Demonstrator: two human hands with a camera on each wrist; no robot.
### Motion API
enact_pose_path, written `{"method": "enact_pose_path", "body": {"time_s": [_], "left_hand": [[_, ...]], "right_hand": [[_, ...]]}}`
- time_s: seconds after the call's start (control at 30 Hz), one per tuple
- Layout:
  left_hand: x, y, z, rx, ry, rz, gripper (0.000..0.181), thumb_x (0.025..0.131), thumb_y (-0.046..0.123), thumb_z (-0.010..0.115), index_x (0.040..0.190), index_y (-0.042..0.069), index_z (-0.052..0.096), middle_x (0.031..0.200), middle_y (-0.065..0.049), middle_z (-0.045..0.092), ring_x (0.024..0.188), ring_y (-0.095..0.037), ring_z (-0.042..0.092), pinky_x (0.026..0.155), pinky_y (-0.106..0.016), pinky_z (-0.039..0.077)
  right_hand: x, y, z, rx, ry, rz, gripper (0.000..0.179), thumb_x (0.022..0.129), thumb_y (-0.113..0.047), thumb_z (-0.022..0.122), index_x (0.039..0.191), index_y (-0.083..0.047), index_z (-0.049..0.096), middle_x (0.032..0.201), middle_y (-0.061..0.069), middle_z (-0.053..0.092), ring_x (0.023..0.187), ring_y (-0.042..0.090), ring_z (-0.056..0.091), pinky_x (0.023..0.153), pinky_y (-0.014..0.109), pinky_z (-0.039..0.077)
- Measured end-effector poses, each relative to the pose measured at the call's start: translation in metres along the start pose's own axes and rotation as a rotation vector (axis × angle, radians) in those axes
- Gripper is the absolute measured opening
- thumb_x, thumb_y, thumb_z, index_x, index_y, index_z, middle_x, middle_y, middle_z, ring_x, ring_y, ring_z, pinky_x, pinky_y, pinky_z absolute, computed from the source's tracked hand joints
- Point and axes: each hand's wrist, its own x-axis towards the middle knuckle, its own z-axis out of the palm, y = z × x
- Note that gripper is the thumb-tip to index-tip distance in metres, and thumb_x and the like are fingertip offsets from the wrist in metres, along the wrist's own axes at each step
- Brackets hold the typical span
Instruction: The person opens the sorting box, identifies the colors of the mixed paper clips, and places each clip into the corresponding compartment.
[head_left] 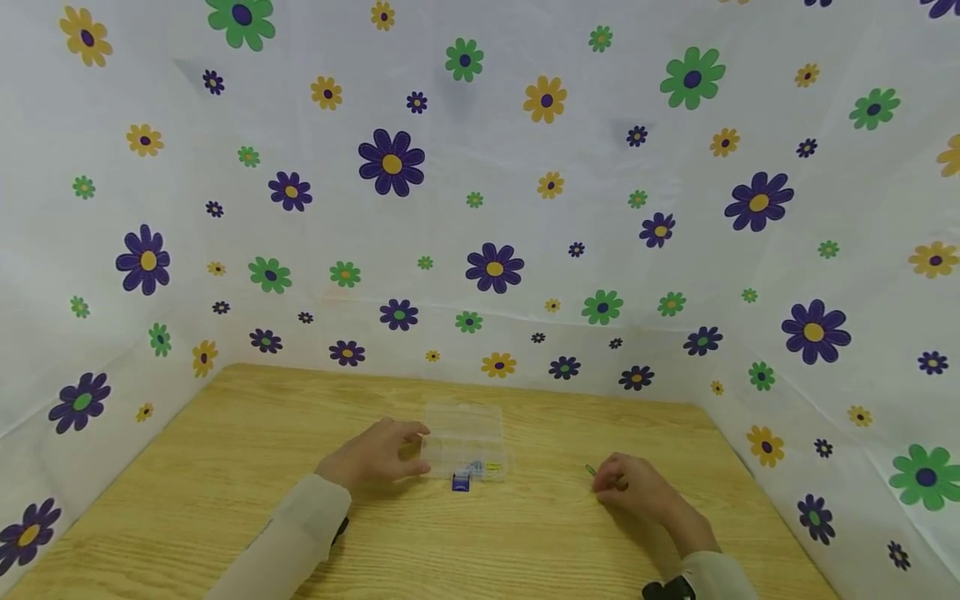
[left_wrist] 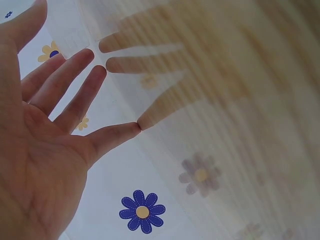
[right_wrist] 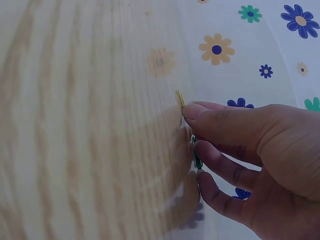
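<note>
A clear plastic compartment box [head_left: 462, 427] stands on the table with its lid raised at the back. Small blue and yellow pieces [head_left: 492, 467] lie in its front compartments, and a dark blue piece [head_left: 461, 482] sits at its front edge. By the box's left side is my left hand [head_left: 382, 452], its fingers spread; whether they touch the box I cannot tell. To the right, low over the table, my right hand [head_left: 637, 490] pinches thin, wire-like paper clips [right_wrist: 180, 98], yellow at the fingertips. A green paper clip [right_wrist: 198, 156] shows under the curled fingers.
The wooden table [head_left: 525, 550] has a glossy top that mirrors both hands. White cloth [head_left: 570, 217] with printed flowers hangs around its back and sides. Black straps [head_left: 670, 588] circle the wrists.
</note>
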Motion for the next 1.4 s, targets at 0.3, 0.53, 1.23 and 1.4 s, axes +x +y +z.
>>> {"method": "enact_pose_path", "body": {"time_s": [0.3,0.53,1.23,1.4], "left_hand": [[-0.0036,0.004,-0.0004,-0.013,0.0,-0.029,0.061,0.093,0.047,0.073,0.139,0.009,0.062,0.131,-0.014,0.071,0.12,-0.033,0.06,0.11,-0.06,0.045],[-0.0037,0.0054,-0.001,-0.014,0.001,-0.021,0.061,0.093,0.047,0.073,0.138,0.007,0.062,0.13,-0.014,0.071,0.121,-0.035,0.06,0.11,-0.061,0.045],[-0.005,0.0086,-0.0025,-0.019,0.002,-0.059,0.06,0.092,0.047,0.074,0.138,0.01,0.063,0.131,-0.012,0.07,0.122,-0.033,0.06,0.111,-0.059,0.045],[-0.005,0.0098,-0.0026,-0.03,0.003,-0.065,0.06,0.092,0.046,0.075,0.138,0.01,0.063,0.131,-0.012,0.07,0.124,-0.034,0.059,0.112,-0.06,0.044]], "right_hand": [[-0.0021,0.0011,0.0013,0.036,-0.006,-0.008,0.008,0.087,-0.005,0.079,0.085,-0.006,0.071,0.099,0.007,0.068,0.09,0.003,0.06,0.075,0.023,0.055],[-0.0018,0.0001,0.0014,0.03,-0.002,-0.037,0.007,0.086,-0.005,0.08,0.09,-0.004,0.074,0.096,0.008,0.067,0.085,0.006,0.059,0.073,0.023,0.054],[-0.0025,0.0007,0.0012,0.027,-0.014,0.015,0.011,0.087,-0.011,0.081,0.081,-0.011,0.072,0.104,0.005,0.065,0.094,0.008,0.059,0.077,0.024,0.053],[-0.0027,0.0,0.0014,-0.009,-0.013,0.007,0.013,0.086,-0.013,0.082,0.079,-0.013,0.072,0.103,0.004,0.065,0.093,0.008,0.058,0.076,0.024,0.052]]}}
